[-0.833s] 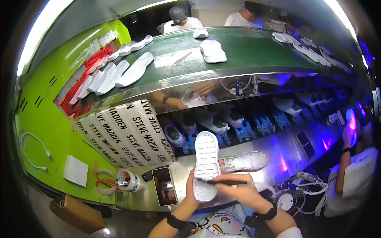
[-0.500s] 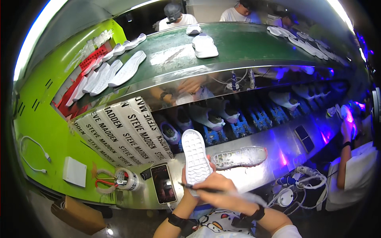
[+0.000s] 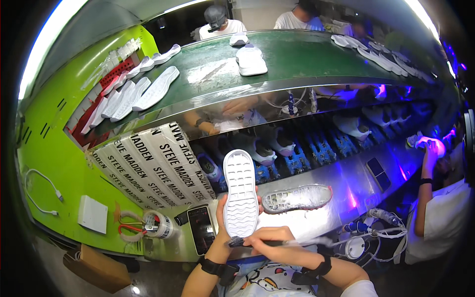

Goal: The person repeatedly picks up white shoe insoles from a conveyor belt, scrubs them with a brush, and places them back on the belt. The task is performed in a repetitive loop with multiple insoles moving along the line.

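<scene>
My left hand (image 3: 223,228) holds a white shoe sole (image 3: 240,191) upright, its ridged tread facing me. My right hand (image 3: 271,241) grips a thin brush (image 3: 277,242) laid across below the sole's lower end, the dark tip pointing left. A second shoe part (image 3: 297,197), silvery with a pink edge, lies on the metal bench (image 3: 346,183) just right of the sole. Both wrists wear black bands.
A phone (image 3: 201,229) lies left of my hands, with a tape roll (image 3: 157,225) and red scissors (image 3: 129,228) further left. White soles (image 3: 250,59) ride the green conveyor (image 3: 297,59) above; two people stand behind it. A person's arm (image 3: 426,168) works at the right under violet light. Cables (image 3: 376,232) lie right.
The sole and both hands have shifted slightly in the picture; the brush now sits at the sole's lower end instead of across its lower part. The soles on the conveyor have moved along.
</scene>
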Motion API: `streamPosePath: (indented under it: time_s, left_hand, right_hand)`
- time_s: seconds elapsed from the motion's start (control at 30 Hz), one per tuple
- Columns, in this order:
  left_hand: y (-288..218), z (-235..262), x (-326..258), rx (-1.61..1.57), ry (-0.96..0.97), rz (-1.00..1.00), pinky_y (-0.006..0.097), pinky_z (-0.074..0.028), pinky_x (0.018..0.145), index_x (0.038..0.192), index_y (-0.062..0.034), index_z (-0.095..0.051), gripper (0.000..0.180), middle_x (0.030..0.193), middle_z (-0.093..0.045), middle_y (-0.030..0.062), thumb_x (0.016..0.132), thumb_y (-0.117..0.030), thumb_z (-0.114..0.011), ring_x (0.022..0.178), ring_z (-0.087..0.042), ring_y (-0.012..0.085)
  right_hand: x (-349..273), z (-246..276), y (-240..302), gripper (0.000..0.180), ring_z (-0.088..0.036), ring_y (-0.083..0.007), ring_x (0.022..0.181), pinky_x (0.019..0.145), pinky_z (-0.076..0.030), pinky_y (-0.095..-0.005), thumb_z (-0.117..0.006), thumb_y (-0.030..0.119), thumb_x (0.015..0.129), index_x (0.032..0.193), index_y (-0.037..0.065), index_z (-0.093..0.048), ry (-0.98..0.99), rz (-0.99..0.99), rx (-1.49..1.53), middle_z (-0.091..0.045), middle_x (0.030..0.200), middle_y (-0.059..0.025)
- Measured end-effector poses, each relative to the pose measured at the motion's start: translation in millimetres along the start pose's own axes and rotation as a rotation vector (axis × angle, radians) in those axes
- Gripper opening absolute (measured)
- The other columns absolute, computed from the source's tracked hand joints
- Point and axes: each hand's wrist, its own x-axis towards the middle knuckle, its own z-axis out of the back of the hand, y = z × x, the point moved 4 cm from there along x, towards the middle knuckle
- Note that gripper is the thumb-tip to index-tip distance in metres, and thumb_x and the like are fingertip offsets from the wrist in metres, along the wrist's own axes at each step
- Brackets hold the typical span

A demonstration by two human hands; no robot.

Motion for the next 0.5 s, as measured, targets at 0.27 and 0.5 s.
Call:
streamPosePath:
  time_s: [0.27, 0.5]
  left_hand:
    - [-6.6, 6.2, 4.7, 0.172, -0.002, 0.164, 0.049, -0.052, 0.092, 0.140, 0.0115, -0.034, 0.081, 0.130, -0.051, 0.0310, 0.086, -0.047, -0.049, 0.107, -0.060, 0.0417]
    - [-2.7, 24.6, 12.3, 0.142, 0.018, 0.445, 0.042, -0.050, 0.097, 0.127, 0.0122, -0.050, 0.062, 0.121, -0.059, 0.0292, 0.084, -0.033, -0.051, 0.108, -0.062, 0.0370]
  right_hand:
    - [9.8, 20.2, 9.7, 0.022, -0.067, -0.0133, 0.065, 0.061, -0.055, -0.0246, -0.053, 0.009, 0.096, 0.096, -0.004, -0.070, 0.183, -0.102, 0.022, -0.070, 0.084, -0.0090]
    - [6.9, 29.0, 26.2, 0.011, -0.065, -0.0219, 0.069, 0.064, -0.050, -0.0316, -0.062, 0.009, 0.088, 0.086, 0.001, -0.068, 0.213, 0.308, -0.328, -0.065, 0.078, -0.0097]
